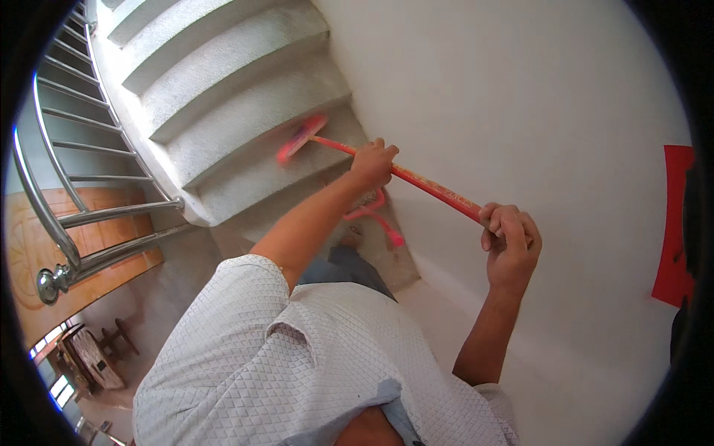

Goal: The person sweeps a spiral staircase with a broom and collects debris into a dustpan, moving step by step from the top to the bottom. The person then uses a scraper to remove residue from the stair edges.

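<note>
My left hand [372, 163] grips the red broom handle [435, 187] partway along its length. Around the handle's upper end, close to the white wall, is my right hand [510, 228]. The handle slants down to a broom head [302, 138] with pink-red bristles, blurred, at a grey stone stair step [268, 145]. Below my left forearm, a pink dustpan [365, 211] is on a lower step, beside my foot [351, 237]. My forearm hides part of the dustpan, and its handle points toward the wall.
More curved steps [223, 72] rise toward the top left. A stainless steel railing [106, 120] borders the stairs on the left, ending in a round knob [51, 284]. The white wall [474, 83] runs along the right, with a red sheet [672, 223] on it. Wooden furniture [92, 357] stands below.
</note>
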A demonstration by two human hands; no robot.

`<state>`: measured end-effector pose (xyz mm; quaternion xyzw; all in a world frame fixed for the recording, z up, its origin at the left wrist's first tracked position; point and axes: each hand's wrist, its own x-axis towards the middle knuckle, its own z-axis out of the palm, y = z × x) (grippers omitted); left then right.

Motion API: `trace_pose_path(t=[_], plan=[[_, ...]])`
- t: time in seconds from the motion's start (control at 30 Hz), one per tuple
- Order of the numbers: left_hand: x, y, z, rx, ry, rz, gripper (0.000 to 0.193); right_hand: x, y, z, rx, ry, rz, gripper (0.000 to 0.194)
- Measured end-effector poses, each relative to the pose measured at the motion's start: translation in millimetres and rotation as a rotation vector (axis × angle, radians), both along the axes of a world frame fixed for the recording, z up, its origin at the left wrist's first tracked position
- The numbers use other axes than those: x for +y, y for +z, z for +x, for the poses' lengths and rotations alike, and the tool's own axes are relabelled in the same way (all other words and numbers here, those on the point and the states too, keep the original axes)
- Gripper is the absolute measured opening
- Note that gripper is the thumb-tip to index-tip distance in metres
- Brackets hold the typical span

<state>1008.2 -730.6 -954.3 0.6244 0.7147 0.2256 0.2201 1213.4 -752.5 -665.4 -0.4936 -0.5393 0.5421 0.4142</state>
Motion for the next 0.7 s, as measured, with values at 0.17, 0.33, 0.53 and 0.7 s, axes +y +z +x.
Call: trace_pose_path(t=[0.17, 0.33, 0.53, 0.7], plan=[[12, -29, 56, -0.049, 0.052, 0.077, 0.035, -15, -27, 53, 0.045, -0.087, -0.011, 0.028], [16, -32, 56, 0.081, -0.344, -0.091, 0.021, -51, -35, 74, 0.039, -0.012, 0.009, 0.021], [-1, 9, 51, 0.247, -0.916, -0.334, 0.021, -83, 1, 79, -0.093, 0.405, 0.286, 0.017], [-10, 23, 63, 0.263, -1.063, -0.392, 0.014, -84, 39, 77, -0.070, 0.562, 0.417, 0.022]])
